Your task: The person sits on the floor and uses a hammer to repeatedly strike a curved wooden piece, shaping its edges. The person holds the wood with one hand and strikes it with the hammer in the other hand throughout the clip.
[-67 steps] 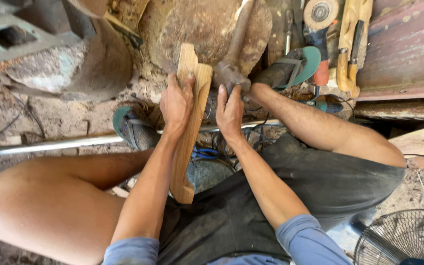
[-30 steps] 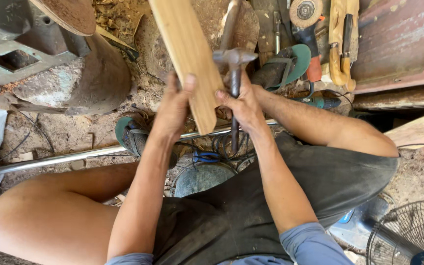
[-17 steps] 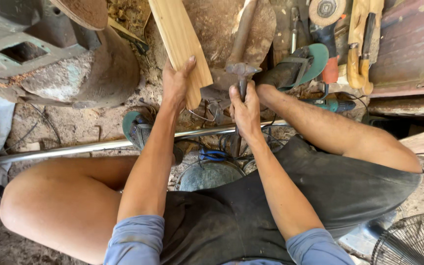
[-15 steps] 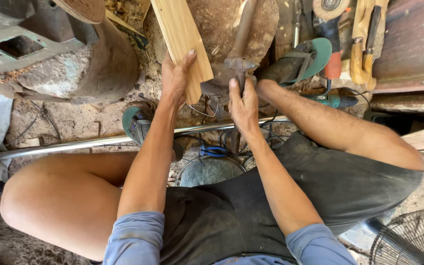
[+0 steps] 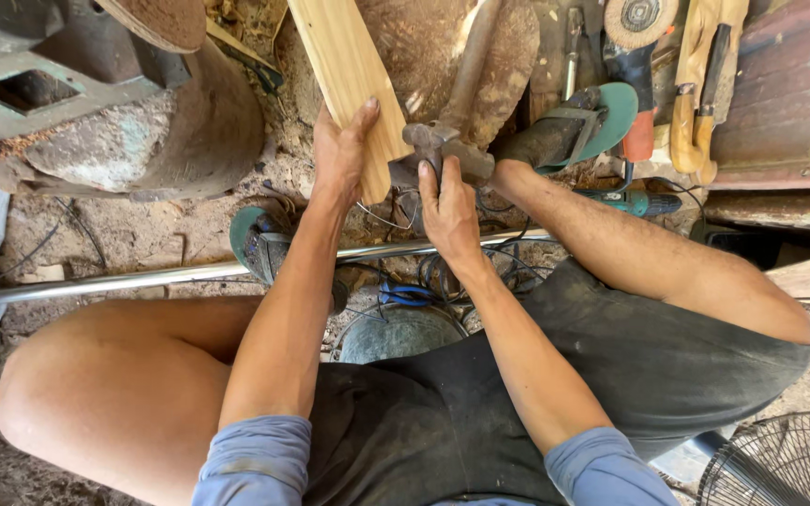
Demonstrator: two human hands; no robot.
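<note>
I see the left hand gripping the wooden plank; just right, the right hand closes, probably around the hammer.

Dirt floor: metal pipe, cables, fan, sawdust.

Pale yellow wooden board, dark grey hammer, teal sandals, blue sleeves, black shorts, silver pipe
</note>
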